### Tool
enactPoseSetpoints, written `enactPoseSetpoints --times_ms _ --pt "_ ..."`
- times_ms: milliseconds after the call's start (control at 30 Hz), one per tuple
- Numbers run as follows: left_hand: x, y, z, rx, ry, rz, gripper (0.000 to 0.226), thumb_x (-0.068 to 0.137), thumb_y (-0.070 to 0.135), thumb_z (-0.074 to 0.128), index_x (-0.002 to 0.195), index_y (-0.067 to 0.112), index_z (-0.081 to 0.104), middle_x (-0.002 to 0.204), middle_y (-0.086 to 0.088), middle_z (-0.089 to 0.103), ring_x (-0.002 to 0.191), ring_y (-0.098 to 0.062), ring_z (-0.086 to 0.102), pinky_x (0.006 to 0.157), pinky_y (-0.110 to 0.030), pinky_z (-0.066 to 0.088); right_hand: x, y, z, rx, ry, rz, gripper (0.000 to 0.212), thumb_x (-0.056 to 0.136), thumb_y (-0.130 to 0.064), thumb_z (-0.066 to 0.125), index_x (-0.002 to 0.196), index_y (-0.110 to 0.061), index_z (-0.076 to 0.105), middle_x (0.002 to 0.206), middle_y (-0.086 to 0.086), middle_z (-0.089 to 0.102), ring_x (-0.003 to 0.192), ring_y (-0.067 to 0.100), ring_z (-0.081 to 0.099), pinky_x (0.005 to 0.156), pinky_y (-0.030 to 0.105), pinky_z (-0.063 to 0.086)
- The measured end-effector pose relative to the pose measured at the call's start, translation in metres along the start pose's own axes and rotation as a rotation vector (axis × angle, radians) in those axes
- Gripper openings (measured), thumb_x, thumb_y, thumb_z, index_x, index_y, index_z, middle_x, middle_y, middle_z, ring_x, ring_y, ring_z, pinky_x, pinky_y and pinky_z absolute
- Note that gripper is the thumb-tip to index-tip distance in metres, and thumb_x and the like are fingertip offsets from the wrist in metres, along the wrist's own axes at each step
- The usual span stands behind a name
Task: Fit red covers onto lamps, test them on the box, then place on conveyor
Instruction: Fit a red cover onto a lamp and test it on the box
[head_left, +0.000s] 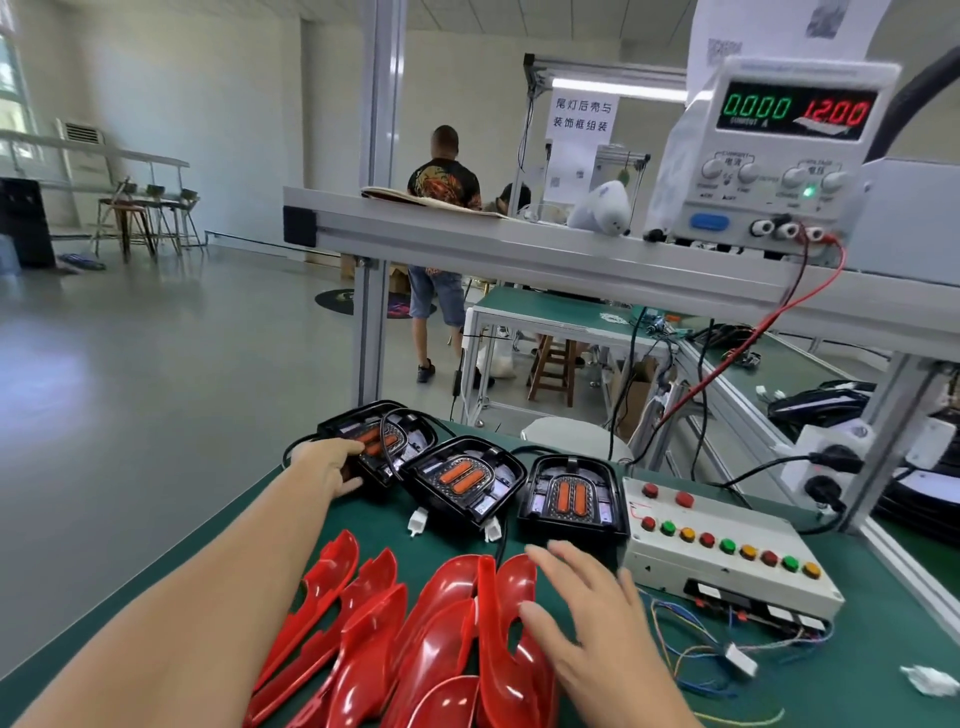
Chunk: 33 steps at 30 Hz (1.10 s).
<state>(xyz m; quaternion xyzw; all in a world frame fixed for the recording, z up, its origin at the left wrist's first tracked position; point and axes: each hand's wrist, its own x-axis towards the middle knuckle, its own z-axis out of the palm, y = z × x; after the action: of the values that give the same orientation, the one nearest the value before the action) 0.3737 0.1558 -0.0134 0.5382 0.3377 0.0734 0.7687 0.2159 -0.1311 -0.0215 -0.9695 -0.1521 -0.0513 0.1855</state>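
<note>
- Left hand (326, 466) grips the lamp (382, 444) farthest left of the box (724, 556).
- Right hand (587, 613), fingers spread, rests on red covers (415, 639) left of the box.

The scene is brightly and evenly lit, with daylight entering from the window (13, 93) at the upper left and a lit tube lamp (618, 88) at upper centre. Glare sheens the grey floor (156, 364) and the glossy red covers (431, 639). Wide-angle distortion bends the frame edges; the power supply (779, 150) at upper right is slightly blurred.
</note>
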Motion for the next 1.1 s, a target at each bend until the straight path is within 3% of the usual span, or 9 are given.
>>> enactPoseSetpoints --times_ms 100,267,433,600,733,800,900,1000,1100 --pt "-0.004 -0.002 -0.006 -0.053 0.015 0.011 0.039 0.085 -0.009 0.061 0.122 0.000 0.054 0.133 -0.018 0.053 0.124 -0.030 0.051 0.092 -0.047 0.048 0.011 -0.017 0.002 0.196 0.025 -0.041 0.050 0.100 -0.044 0.042 0.147 -0.044 0.026 0.144 -0.025 0.024 0.141 -0.003 0.013 0.119 0.027 -0.002" --pt "-0.015 -0.006 -0.018 -0.167 0.066 0.113 0.020 0.083 -0.010 0.064 0.079 0.006 0.052 0.118 -0.019 0.059 0.098 -0.029 0.058 0.071 -0.041 0.050 0.019 -0.026 0.003 0.349 0.011 -0.081 0.051 0.099 -0.039 0.046 0.148 -0.034 0.032 0.148 -0.022 0.030 0.137 -0.003 0.025 0.111 0.018 0.021" --pt "-0.051 -0.010 -0.023 -0.246 -0.041 0.164 0.021 0.086 -0.003 0.063 0.105 0.003 0.060 0.105 -0.014 0.064 0.092 -0.025 0.061 0.063 -0.037 0.051 0.030 -0.036 0.002 0.540 -0.021 -0.019 0.057 0.097 -0.040 0.052 0.149 -0.025 0.034 0.150 -0.014 0.036 0.135 -0.001 0.033 0.103 0.013 0.023" --pt "-0.101 -0.022 -0.011 -0.325 -0.127 0.226 0.011 0.087 -0.003 0.061 0.091 0.007 0.060 0.087 -0.008 0.064 0.079 -0.019 0.061 0.070 -0.039 0.054 0.048 -0.048 0.001 0.798 -0.070 0.077 0.056 0.097 -0.038 0.055 0.145 -0.012 0.043 0.137 -0.009 0.050 0.120 0.002 0.047 0.102 0.018 0.033" --pt "-0.135 -0.037 0.000 -0.310 -0.172 0.292 0.010 0.090 0.000 0.059 0.093 0.009 0.062 0.091 -0.007 0.068 0.082 -0.017 0.065 0.064 -0.033 0.053 0.059 -0.055 -0.003 1.104 -0.119 0.203 0.061 0.094 -0.047 0.053 0.145 -0.015 0.043 0.139 -0.003 0.051 0.128 0.012 0.048 0.111 0.031 0.035" --pt "-0.148 -0.047 0.002 -0.304 -0.206 0.290 0.010 0.090 0.002 0.059 0.099 0.006 0.063 0.098 -0.010 0.070 0.090 -0.021 0.066 0.072 -0.036 0.055 0.063 -0.058 -0.005 1.241 -0.144 0.236 0.060 0.093 -0.049 0.054 0.144 -0.019 0.043 0.138 -0.002 0.054 0.121 0.013 0.054 0.105 0.030 0.042" --pt "-0.164 -0.061 0.004 -0.313 -0.279 0.275 0.014 0.090 0.002 0.059 0.102 0.006 0.065 0.096 -0.008 0.072 0.091 -0.021 0.068 0.071 -0.035 0.054 0.064 -0.064 -0.007 1.491 -0.114 0.276 0.042 0.094 -0.031 0.061 0.132 -0.013 0.054 0.117 0.004 0.069 0.088 0.009 0.069 0.072 0.023 0.054" --pt "-0.175 -0.068 0.004 -0.316 -0.391 0.257 0.012 0.088 0.001 0.058 0.098 0.004 0.066 0.085 -0.008 0.074 0.074 -0.017 0.071 0.060 -0.030 0.057 0.063 -0.062 -0.004 1.626 0.013 0.298 0.033 0.094 -0.013 0.060 0.126 -0.004 0.058 0.115 0.017 0.069 0.093 0.026 0.068 0.086 0.039 0.056" --pt "-0.175 -0.064 0.000 -0.373 -0.563 0.091 0.026 0.079 0.008 0.061 0.102 -0.003 0.068 0.098 -0.019 0.071 0.082 -0.025 0.070 0.075 -0.037 0.058 0.054 -0.053 -0.006 1.603 0.088 0.259 0.025 0.094 -0.012 0.061 0.118 -0.007 0.062 0.108 0.014 0.072 0.091 0.025 0.069 0.085 0.038 0.057"
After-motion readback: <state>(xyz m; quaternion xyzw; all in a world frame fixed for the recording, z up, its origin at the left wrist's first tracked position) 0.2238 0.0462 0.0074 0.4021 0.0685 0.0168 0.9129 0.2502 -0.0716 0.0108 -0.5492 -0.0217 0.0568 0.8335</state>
